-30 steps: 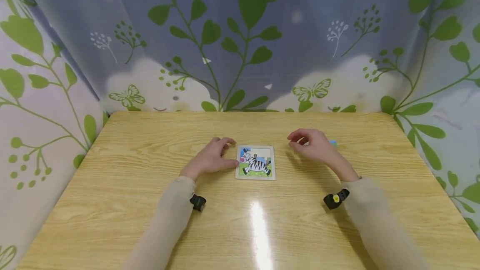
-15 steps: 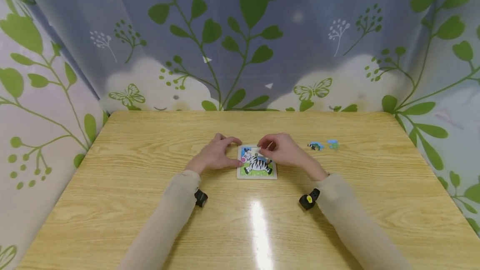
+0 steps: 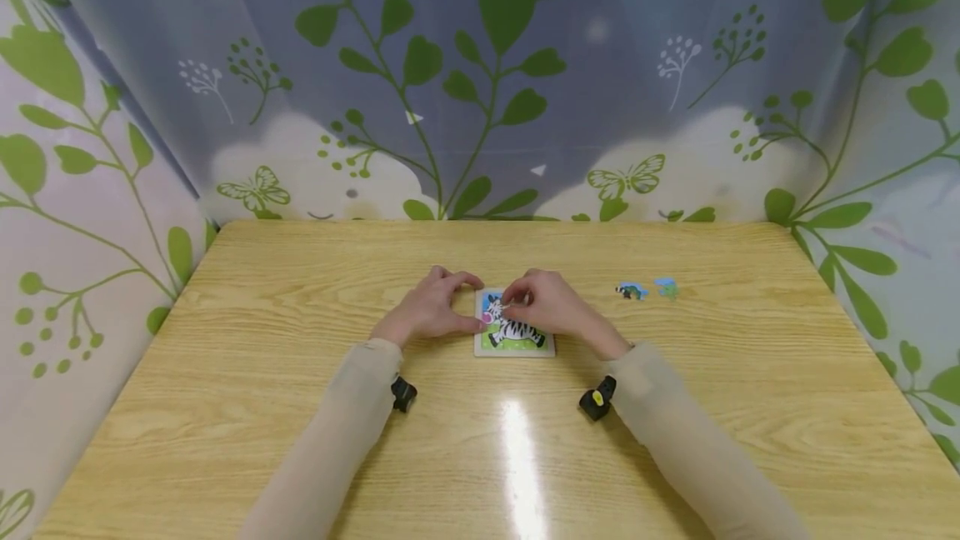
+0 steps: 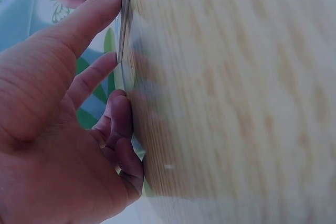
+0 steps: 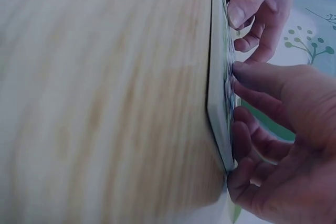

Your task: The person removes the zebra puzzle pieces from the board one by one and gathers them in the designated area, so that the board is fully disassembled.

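A small square zebra jigsaw puzzle (image 3: 513, 343) in a pale wooden frame lies on the table. My left hand (image 3: 428, 309) holds the frame's left side, thumb on the edge and index finger at the far left corner. From the right, my right hand (image 3: 551, 302) reaches over the puzzle's upper part, thumb and index finger pinching a small puzzle piece, mostly hidden by the fingertips. The right wrist view shows the right thumb (image 5: 257, 77) right at the puzzle's face. Two loose puzzle pieces, a blue and dark one (image 3: 631, 292) and a blue and green one (image 3: 666, 287), lie farther right.
The wood-grain table (image 3: 360, 457) ends at the back against a curtain (image 3: 315, 148) printed with leaves and butterflies. Similar cloth hangs on both sides. A black wrist camera (image 3: 597, 399) is strapped on each arm.
My right hand has moved left from beside the loose pieces onto the upper part of the puzzle, uncovering those pieces. The left hand has shifted slightly right, its fingers still at the frame.
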`<state>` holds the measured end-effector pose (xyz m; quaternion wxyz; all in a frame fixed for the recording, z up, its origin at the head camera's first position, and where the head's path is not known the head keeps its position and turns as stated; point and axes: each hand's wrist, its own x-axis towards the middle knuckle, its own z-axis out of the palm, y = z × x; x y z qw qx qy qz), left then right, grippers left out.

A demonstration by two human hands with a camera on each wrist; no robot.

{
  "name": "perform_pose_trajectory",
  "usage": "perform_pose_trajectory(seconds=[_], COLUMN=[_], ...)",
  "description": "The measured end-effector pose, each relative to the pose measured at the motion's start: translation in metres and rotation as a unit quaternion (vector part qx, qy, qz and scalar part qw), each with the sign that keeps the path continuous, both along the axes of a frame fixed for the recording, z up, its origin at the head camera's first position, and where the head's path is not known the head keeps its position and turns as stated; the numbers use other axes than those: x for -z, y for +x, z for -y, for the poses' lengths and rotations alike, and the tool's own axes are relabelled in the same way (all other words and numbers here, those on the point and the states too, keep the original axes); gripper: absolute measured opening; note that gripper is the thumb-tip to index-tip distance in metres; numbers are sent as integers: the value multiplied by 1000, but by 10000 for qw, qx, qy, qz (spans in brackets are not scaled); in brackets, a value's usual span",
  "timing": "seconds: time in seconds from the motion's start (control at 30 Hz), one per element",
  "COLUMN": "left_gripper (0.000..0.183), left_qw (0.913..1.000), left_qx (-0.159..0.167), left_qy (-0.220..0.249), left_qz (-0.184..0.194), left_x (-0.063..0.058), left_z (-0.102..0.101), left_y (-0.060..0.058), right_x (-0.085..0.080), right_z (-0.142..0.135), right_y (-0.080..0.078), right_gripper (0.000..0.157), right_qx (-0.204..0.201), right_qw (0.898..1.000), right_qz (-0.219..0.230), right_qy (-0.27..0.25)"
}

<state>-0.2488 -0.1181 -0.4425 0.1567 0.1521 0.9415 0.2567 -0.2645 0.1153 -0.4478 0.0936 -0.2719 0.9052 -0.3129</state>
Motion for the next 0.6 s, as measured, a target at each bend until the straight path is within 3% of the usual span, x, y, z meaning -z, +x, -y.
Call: perform_pose_trajectory(seconds=[0.6], left_gripper=[66], left_qw=[10000], left_qx=[-22], left_qy=[-20], left_qz=[54], left_x=[-3], left_z=[-1], left_y=[-1], right_x=[-2], right_z=[7], right_y=[3], right_gripper=[16], right_qx=[539], right_qw=[9976], right_qz=[443], right_qy=[-21])
